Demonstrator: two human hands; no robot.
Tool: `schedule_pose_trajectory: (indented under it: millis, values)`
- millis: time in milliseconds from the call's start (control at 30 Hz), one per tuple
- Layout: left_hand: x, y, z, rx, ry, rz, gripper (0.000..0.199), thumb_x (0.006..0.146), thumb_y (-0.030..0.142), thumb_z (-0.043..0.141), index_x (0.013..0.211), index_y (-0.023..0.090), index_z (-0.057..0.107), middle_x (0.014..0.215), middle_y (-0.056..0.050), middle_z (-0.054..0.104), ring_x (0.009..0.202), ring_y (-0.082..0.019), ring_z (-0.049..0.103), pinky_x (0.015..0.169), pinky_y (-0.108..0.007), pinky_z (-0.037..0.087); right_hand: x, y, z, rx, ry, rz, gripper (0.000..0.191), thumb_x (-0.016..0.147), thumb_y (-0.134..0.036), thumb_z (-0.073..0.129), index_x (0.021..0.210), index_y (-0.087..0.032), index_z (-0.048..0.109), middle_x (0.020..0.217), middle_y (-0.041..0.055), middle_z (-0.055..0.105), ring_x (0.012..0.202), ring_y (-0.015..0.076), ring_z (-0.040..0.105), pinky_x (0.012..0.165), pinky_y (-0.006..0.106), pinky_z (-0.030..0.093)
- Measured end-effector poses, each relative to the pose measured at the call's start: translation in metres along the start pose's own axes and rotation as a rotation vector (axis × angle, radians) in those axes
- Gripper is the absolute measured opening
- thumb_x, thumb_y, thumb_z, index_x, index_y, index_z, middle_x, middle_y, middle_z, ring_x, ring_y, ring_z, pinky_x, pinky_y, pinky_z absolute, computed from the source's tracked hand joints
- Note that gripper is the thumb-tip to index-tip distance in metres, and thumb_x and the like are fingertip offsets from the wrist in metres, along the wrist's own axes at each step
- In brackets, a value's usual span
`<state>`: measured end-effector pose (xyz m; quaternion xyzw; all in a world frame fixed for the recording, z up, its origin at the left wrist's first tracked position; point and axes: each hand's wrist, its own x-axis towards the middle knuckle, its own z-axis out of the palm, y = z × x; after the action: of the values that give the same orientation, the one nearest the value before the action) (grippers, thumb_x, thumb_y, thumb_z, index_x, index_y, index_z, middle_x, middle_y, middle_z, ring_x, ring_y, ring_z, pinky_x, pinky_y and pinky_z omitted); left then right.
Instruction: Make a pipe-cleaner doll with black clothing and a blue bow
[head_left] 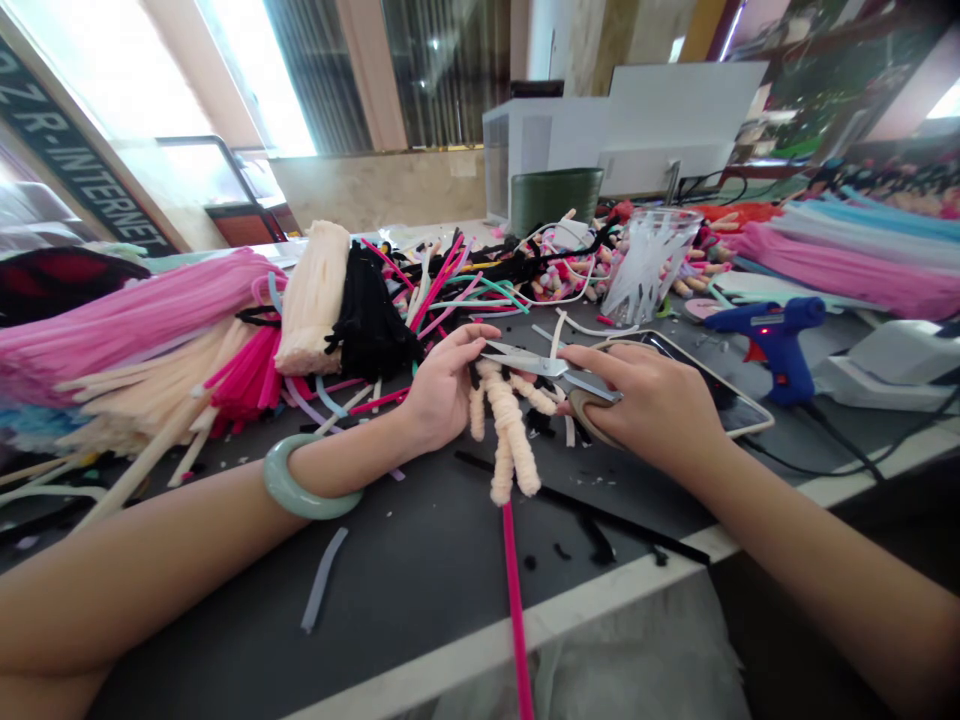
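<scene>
The fingers of the left hand (446,390) pinch the upper end of the cream fuzzy figure (504,430). The right hand (660,405) has its fingers curled around the handles of scissors (551,366). The figure is near the front edge of the table (420,580), and a pink stem (515,600) crosses this edge.

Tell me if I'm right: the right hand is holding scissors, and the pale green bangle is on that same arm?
Not quite: the pale green bangle is on the left arm, as the head view shows. The right hand is indeed holding scissors.
</scene>
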<state>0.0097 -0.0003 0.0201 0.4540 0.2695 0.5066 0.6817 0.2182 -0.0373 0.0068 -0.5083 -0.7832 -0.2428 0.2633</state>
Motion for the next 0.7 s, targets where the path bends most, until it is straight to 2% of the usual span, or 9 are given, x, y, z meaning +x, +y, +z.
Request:
schedule_pose_trajectory:
  millis: [200,300,500,600,700]
  values:
    - [0.0011,-0.0014,-0.0009,0.001,0.001,0.010,0.012,0.084,0.015,0.044,0.093,0.016,0.052,0.075,-0.006,0.069,0.070,-0.024,0.071,0.066,-0.035,0.055,-0.0010,0.0004,-0.0007,-0.014,0.003,-0.012,0.040,0.078,-0.043,0.066,0.115,-0.027,0.065,0.079,0.0012,0.065,0.079,0.0202,0.064,0.062,0.027,0.040]
    - [0.0015,-0.0016,-0.0029,-0.012,-0.056,-0.013,0.014,0.086,0.017,0.043,0.092,0.015,0.055,0.077,-0.007,0.070,0.073,-0.025,0.071,0.066,-0.035,0.055,-0.0003,0.0001,-0.0015,-0.002,0.012,-0.005,0.037,0.080,-0.039,0.064,0.114,-0.026,0.066,0.080,0.0019,0.066,0.079,0.0196,0.064,0.062,0.026,0.040]
    - [0.0004,0.0012,-0.0034,-0.070,-0.116,-0.107,0.030,0.090,0.031,0.038,0.095,0.014,0.061,0.083,-0.012,0.071,0.079,-0.029,0.070,0.065,-0.039,0.056,0.0006,0.0001,-0.0025,0.030,0.028,0.015,0.035,0.080,-0.033,0.062,0.113,-0.025,0.067,0.077,0.0016,0.066,0.078,0.0190,0.064,0.062,0.026,0.040]
    - [0.0002,0.0049,-0.0019,-0.140,-0.136,-0.179,0.037,0.086,0.030,0.035,0.105,0.012,0.062,0.087,-0.013,0.071,0.085,-0.031,0.070,0.070,-0.043,0.055,0.0006,-0.0012,-0.0036,0.021,0.032,0.053,0.034,0.079,-0.031,0.060,0.112,-0.026,0.067,0.077,0.0013,0.066,0.078,0.0189,0.064,0.059,0.026,0.039]
    - [0.0009,0.0067,-0.0018,-0.232,-0.142,-0.227,0.049,0.076,0.023,0.036,0.117,0.012,0.060,0.095,-0.013,0.071,0.092,-0.032,0.068,0.077,-0.047,0.054,0.0007,-0.0024,-0.0048,0.006,0.026,0.130,0.034,0.078,-0.031,0.059,0.111,-0.027,0.068,0.075,0.0010,0.066,0.072,0.0185,0.063,0.055,0.026,0.035]
